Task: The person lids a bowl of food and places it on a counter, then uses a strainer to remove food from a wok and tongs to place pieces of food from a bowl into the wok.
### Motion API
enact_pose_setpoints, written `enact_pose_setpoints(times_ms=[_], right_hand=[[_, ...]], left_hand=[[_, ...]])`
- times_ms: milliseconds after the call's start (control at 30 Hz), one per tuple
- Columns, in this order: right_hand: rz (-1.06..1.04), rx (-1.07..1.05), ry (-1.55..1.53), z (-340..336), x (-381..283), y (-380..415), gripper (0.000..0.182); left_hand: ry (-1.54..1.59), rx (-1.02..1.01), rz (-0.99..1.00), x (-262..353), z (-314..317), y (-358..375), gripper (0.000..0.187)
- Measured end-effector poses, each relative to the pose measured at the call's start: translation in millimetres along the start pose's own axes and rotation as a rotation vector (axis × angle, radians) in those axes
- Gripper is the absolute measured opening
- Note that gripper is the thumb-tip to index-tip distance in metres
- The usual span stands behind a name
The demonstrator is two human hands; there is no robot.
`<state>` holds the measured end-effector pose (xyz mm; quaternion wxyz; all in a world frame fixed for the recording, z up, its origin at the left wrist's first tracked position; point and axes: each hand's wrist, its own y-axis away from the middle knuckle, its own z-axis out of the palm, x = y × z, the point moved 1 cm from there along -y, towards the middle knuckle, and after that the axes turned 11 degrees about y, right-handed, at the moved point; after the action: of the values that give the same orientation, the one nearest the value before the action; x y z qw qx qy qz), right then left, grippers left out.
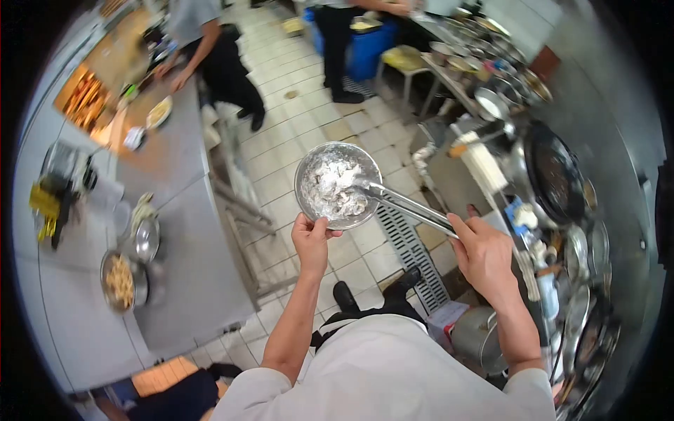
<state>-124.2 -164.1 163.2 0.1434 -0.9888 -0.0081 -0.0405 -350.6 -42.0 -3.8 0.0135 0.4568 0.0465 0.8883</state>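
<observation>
Near the middle of the head view, a round metal bowl (307, 203) hangs above the floor, gripped at its lower left rim by my left hand (312, 242). White, flour-coated pieces (333, 184) lie inside it. My right hand (483, 256), to the right of the bowl, is closed around the handle end of long metal tongs (414, 209). The tips of the tongs reach over the bowl's right rim and touch the coated pieces.
On the left stands a steel counter (189, 266) with a pot of pale yellow pieces (121, 282). A black wok (554, 172) and pans line the right side. Two people (221, 63) (337, 49) stand beyond. A floor grate (414, 252) lies below.
</observation>
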Motion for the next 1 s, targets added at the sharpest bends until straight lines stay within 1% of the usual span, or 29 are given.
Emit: enact_pose_setpoints(times_ms=[67, 133, 267, 367, 500, 533, 633, 700, 767, 800, 833, 867, 933, 967, 1000], right_hand=[[0.047, 0.02, 0.052, 5, 32, 12, 0.025], [0.121, 0.049, 0.087, -1, 60, 24, 0.025], [0.285, 0.102, 0.106, -32, 129, 44, 0.027], [0.369, 0.193, 0.143, -60, 185, 54, 0.025], [0.617, 0.283, 0.151, -107, 259, 70, 0.027], [0.688, 0.276, 0.21, -118, 277, 74, 0.027], [0.749, 0.287, 0.323, -129, 331, 84, 0.025], [0.726, 0.245, 0.436, -112, 370, 93, 0.025], [0.802, 0.095, 0.478, -78, 413, 99, 0.025], [0.881, -0.039, 0.498, -59, 431, 97, 0.025], [0.851, -0.037, 0.493, -34, 452, 101, 0.02], [0.857, -0.13, 0.526, -8, 474, 104, 0.016], [0.882, -0.246, 0.6, 44, 514, 113, 0.014], [0.877, -0.253, 0.591, 55, 520, 117, 0.014], [0.953, -0.181, 0.588, 61, 519, 116, 0.015]], left_hand=[[-0.01, -0.056, -0.077, -26, 36, -7, 0.002], [-0.012, -0.109, -0.129, -50, 68, -14, 0.003], [0.026, -0.196, -0.269, -107, 148, -21, 0.004], [-0.005, -0.289, -0.348, -157, 209, -28, 0.007], [0.06, -0.394, -0.426, -191, 301, -21, 0.007], [0.071, -0.402, -0.433, -198, 320, -20, 0.007], [0.063, -0.425, -0.459, -217, 359, -17, 0.008], [0.05, -0.438, -0.451, -224, 369, -15, 0.009], [0.024, -0.439, -0.454, -230, 373, -11, 0.008], [0.002, -0.432, -0.454, -233, 375, -10, 0.007], [-0.024, -0.435, -0.456, -239, 374, -11, 0.006], [-0.035, -0.436, -0.457, -242, 374, -11, 0.006], [-0.09, -0.448, -0.49, -247, 372, -10, 0.005], [-0.108, -0.436, -0.499, -247, 372, -8, 0.006], [-0.116, -0.423, -0.501, -247, 372, -5, 0.006]])
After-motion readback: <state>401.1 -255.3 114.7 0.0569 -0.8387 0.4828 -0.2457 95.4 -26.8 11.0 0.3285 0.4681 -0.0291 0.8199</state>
